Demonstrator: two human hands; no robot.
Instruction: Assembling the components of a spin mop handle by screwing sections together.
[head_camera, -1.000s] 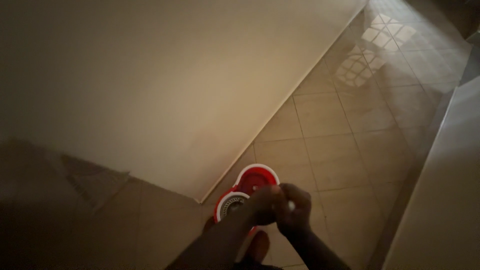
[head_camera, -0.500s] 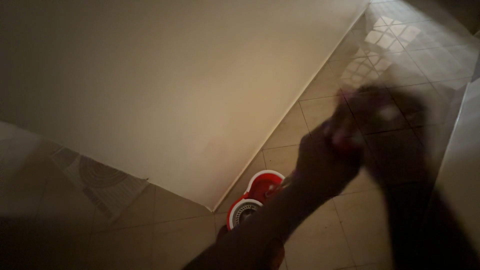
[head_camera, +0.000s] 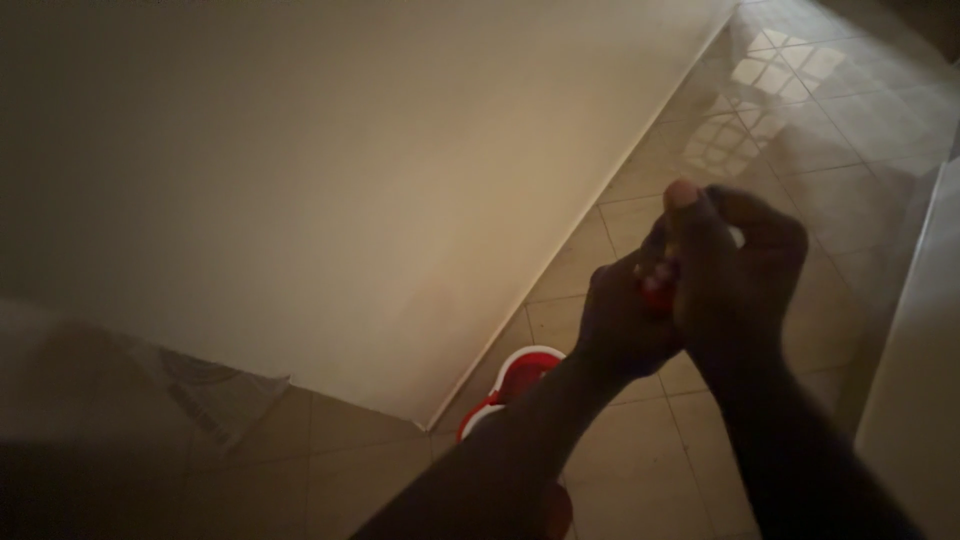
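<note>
In the dim head view both my hands are raised and pressed together over the tiled floor. My left hand (head_camera: 622, 322) and my right hand (head_camera: 738, 272) are closed around a small red object (head_camera: 656, 298) between the fingers; most of it is hidden and I cannot tell what it is. Below my left forearm a red and white spin mop bucket (head_camera: 522, 372) stands on the floor against the wall, partly covered by the arm.
A plain beige wall (head_camera: 330, 180) fills the left and meets the glossy tile floor (head_camera: 640, 210) along a diagonal line. Window light reflects on the tiles (head_camera: 750, 110) far ahead. A pale wall edge (head_camera: 915, 370) runs down the right. A patterned surface (head_camera: 215, 390) lies lower left.
Both hands have risen from low above the mop bucket to the middle of the view, still pressed together. The camera has tilted slightly.
</note>
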